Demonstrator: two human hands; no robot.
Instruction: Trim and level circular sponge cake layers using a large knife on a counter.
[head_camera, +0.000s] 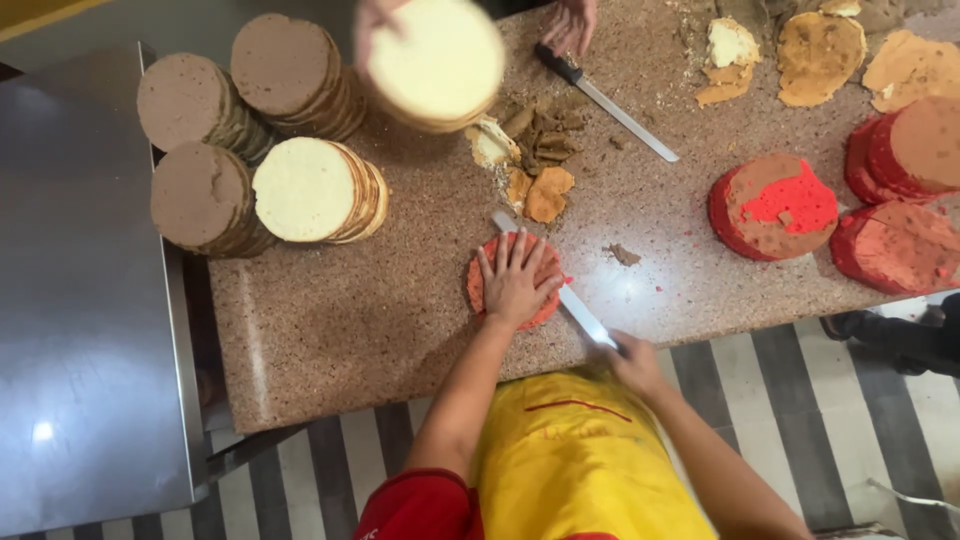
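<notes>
Head view: speckled table (350, 330) runs from its near edge, just under the wrists, to the far side. Beyond the fingertips and to their left: four stacks of cake rounds (255, 150), trimmed. Right of the fingers: red cakes (775, 205), crusts partly on. Another person's hand (570, 22) lifts a pale stack (440, 62). Left hand (515, 280), fingers splayed flat, presses the red cake layer (485, 262). Right hand (635, 362), clenched on the long knife (580, 315), blade under the palm, mid-cut. Open table left of the fingers; crumbs (535, 150) ahead.
</notes>
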